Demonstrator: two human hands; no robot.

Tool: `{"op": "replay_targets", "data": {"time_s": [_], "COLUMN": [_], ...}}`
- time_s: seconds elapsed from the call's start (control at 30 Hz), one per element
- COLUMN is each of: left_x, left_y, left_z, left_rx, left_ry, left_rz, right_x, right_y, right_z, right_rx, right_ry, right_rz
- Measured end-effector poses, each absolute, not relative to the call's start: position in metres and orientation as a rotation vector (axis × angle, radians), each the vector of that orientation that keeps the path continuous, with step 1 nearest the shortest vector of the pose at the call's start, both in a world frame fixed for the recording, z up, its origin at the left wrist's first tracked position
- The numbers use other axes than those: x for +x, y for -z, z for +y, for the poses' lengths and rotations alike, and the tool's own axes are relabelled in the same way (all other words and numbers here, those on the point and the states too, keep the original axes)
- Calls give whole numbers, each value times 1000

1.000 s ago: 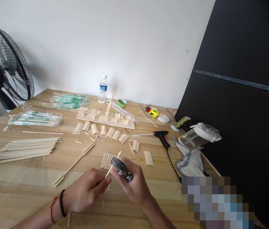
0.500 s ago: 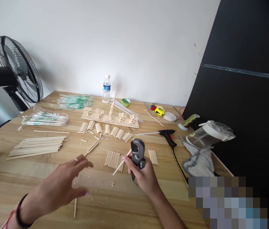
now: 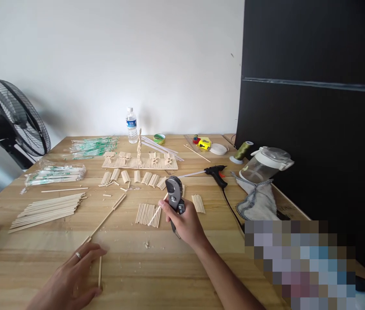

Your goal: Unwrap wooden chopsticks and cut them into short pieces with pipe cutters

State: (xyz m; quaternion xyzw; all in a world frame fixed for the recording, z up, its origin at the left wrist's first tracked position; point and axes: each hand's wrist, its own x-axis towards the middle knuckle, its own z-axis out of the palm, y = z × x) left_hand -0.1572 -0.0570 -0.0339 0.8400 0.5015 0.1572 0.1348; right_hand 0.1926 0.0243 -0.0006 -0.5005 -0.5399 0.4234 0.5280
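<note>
My right hand (image 3: 185, 223) grips a grey cutter (image 3: 174, 194), held upright above the wooden table (image 3: 221, 258); a short bamboo stick (image 3: 156, 211) pokes out to the left of the same hand. My left hand (image 3: 69, 280) lies low at the near left, its fingers around a short loose stick (image 3: 100, 271) lying on the table. A long thin stick (image 3: 104, 218) lies just beyond those fingers. A flat row of cut sticks (image 3: 146, 213) is right beside my right hand.
A bundle of long sticks (image 3: 48, 207) lies left, wrapped chopstick packs (image 3: 56, 174) behind it. A stick-built panel (image 3: 140, 162), small stick rafts, a water bottle (image 3: 132, 125), glue gun (image 3: 216, 173), thread spool (image 3: 242, 150), jug (image 3: 263, 165) on a cloth and a fan (image 3: 14, 116) surround the work area.
My left hand let go of the stick it pinched beside the cutter and dropped down to the short stick at the near left. My right hand raised the cutter upright. The view swung.
</note>
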Motion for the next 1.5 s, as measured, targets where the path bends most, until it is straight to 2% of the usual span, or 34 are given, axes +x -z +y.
{"op": "replay_targets", "data": {"time_s": [0.17,0.47,0.87,1.13,1.5], "left_x": [-133,-71,-58,-62,-57], "left_y": [15,-15,-12,12,8], "left_z": [-29,65,72,86,81], "left_rx": [2377,2379,2320,2349,2376], "left_ry": [-569,-423,-416,-374,-375], "left_rz": [1430,1220,1120,1048,1048], "right_x": [197,200,201,203,206], "right_y": [5,13,12,16,16], "right_z": [29,36,34,34,38], "right_rx": [-1206,-1229,-1264,-1246,-1310], "right_ry": [-989,-998,-1027,-1049,-1031], "right_rz": [-1293,-1270,-1296,-1278,-1292]}}
